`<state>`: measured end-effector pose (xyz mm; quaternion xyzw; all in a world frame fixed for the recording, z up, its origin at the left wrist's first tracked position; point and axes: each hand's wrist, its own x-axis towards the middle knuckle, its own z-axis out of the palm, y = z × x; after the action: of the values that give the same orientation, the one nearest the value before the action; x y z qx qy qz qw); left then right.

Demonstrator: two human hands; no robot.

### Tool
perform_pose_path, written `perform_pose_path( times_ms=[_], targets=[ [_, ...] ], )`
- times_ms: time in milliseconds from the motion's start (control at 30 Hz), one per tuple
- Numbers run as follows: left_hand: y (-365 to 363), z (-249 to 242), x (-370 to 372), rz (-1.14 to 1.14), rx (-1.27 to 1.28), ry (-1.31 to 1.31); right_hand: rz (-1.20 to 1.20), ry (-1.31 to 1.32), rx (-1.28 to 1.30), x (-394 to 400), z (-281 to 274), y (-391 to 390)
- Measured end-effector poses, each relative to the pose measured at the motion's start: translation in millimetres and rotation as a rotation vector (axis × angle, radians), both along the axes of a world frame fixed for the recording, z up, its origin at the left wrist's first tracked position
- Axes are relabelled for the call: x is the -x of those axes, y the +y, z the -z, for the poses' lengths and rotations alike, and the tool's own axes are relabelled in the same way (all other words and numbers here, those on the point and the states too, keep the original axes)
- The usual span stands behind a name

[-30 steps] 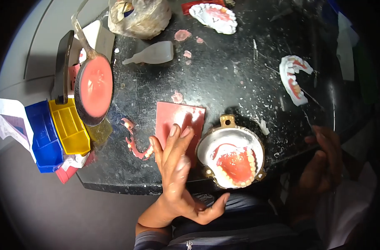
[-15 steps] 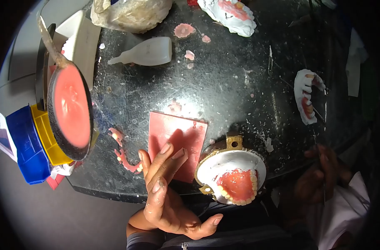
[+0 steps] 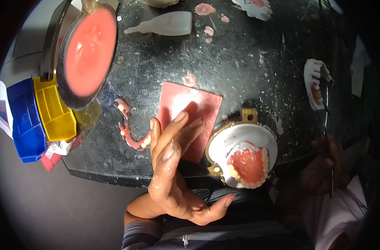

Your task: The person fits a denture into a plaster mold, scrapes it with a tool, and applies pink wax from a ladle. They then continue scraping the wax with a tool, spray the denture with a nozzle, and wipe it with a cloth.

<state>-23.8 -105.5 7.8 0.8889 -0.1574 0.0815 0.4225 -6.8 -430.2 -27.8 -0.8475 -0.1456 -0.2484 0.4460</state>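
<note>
My left hand [image 3: 175,175] is open, fingers apart, over the lower left part of a pink wax sheet [image 3: 208,106], its thumb pointing right. Left of the fingers lies a thin pink partial denture [image 3: 127,137] with a few teeth. To the right of the hand, a white plaster model [image 3: 263,133] in a brass-coloured flask carries a red-pink denture base [image 3: 244,164] rimmed with teeth. In the shade at far right, my right hand [image 3: 319,173] is closed round a thin metal tool [image 3: 326,118]. Its upper end is beside a small white cast [image 3: 312,83] with teeth.
A black pan [image 3: 65,89] of pink wax stands at upper left, near yellow [image 3: 57,112] and blue [image 3: 27,125] plastic bins. A translucent squeeze bottle [image 3: 171,23] lies at the back, with wax scraps [image 3: 205,9] near it. Pale cloth [image 3: 344,208] is at lower right.
The whole view has shifted, so table items appear higher and slightly to the right. My left hand keeps its open pose over the wax sheet. More of the metal tool shows now.
</note>
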Motion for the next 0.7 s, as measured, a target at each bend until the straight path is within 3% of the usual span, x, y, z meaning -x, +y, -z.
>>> perform_pose_path(
  times_ms=[200,400,700],
  targets=[
    [-1.3,-4.2,1.9,0.067,-0.176,-0.016,0.072,0.079,-0.015,-1.2,-11.6,18.0],
    [-25.8,19.4,4.9,-0.129,0.202,-0.13,0.073,0.051,-0.149,-5.9,-3.5,25.3],
    [-25.0,19.5,9.4,-0.122,0.207,-0.214,-0.032,-0.117,-0.249,-11.8,10.5,13.0]
  ],
)
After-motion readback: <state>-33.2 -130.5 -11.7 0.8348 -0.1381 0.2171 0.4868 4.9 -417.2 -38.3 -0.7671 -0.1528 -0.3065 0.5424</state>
